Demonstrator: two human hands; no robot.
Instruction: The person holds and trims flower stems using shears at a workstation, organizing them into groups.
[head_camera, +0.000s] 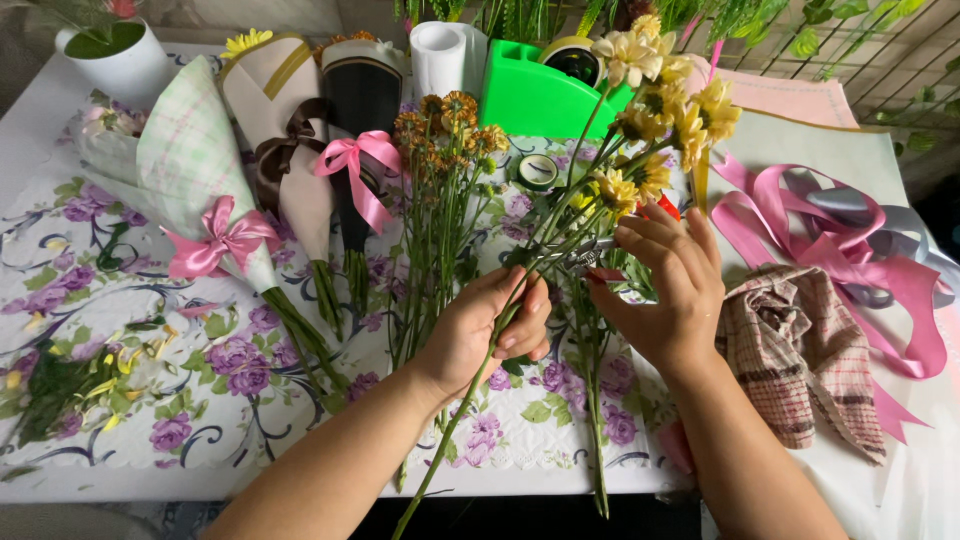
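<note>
Over the flowery tablecloth, trimming yellow flowers.

Left hand is clamped round the long stem, which runs diagonally up-right; right hand grips scissors just above it, closer to the blooms.

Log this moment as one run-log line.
left hand: grips yellow flower stem | right hand: holds scissors at the stems | nearby: wrapped bouquets, pink ribbon, checked cloth
</note>
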